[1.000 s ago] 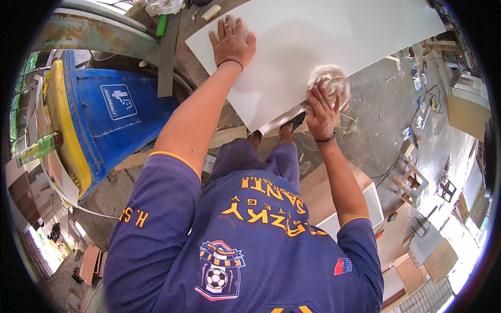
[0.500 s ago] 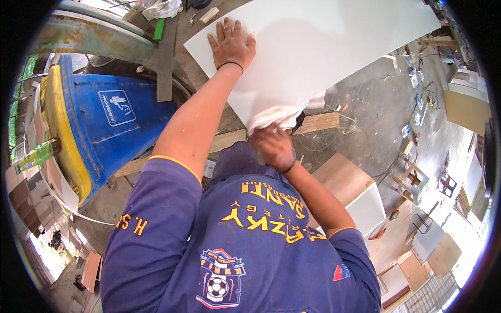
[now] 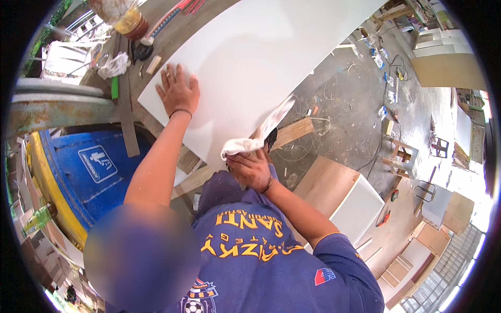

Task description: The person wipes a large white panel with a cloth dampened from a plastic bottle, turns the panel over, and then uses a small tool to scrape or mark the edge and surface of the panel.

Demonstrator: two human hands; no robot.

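A white panel (image 3: 235, 68) with a smooth surface slants away in front of me. Flat on its left part, close to the left edge, rests my left hand (image 3: 180, 93) with the fingers spread. At the panel's near right edge my right hand (image 3: 251, 169) grips a white cloth (image 3: 245, 146). The cloth's bunched end lies against the panel by my fingers, and its loose end trails up along the right edge. The palm side of my right hand is hidden.
To my left stands a blue bin (image 3: 88, 172) with a yellow rim. A jar of brown liquid (image 3: 130, 25) is at the far left. Wooden cabinet parts (image 3: 334, 188) lie to the right, with cables and scraps on the concrete floor (image 3: 339, 99).
My view has shifted, bringing the jar into sight at the upper left. The cloth, bunched at the near edge before, now stretches along the right edge. My left hand stays flat on the panel.
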